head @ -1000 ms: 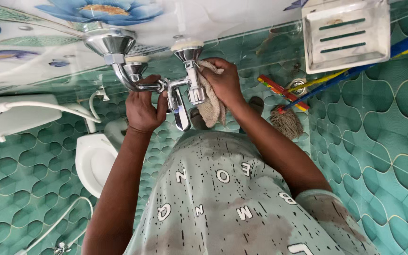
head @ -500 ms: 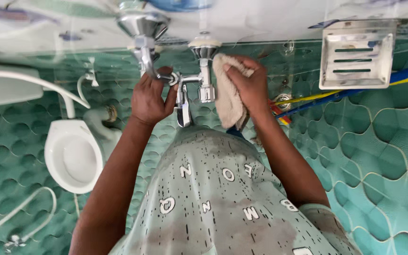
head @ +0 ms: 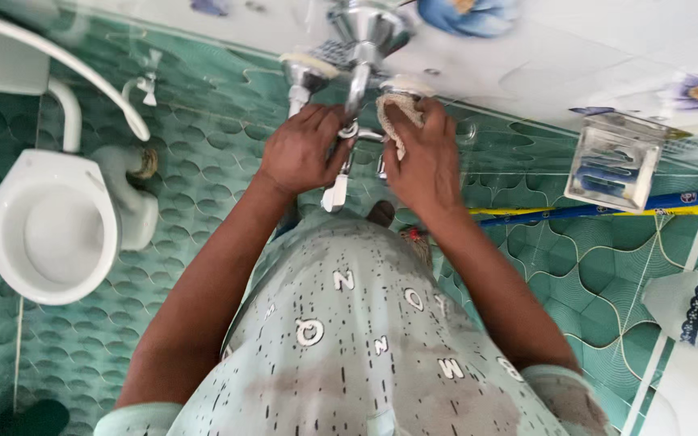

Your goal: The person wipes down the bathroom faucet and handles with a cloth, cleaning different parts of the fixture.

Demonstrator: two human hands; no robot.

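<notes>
We see a chrome wall tap [head: 355,133] fixed where the white flowered wall tiles [head: 575,56] meet the green scalloped tiles [head: 212,161]. Its long axis runs from the round flange at the wall toward us, and its spout points at the person's chest, ending between the two wrists. Our left hand [head: 300,149] is curled around the left side of the tap body, fingers closed on it. Our right hand [head: 423,153] presses a beige cleaning cloth [head: 397,117] against the right valve, fingers folded over the cloth.

Green tiles cover the rest of the surface around them. A white toilet bowl [head: 46,226] sits well to the left, with a white pipe [head: 58,60] above it. A clear soap dish [head: 614,161] hangs to the right, and a blue and yellow pole [head: 607,208] lies just below it.
</notes>
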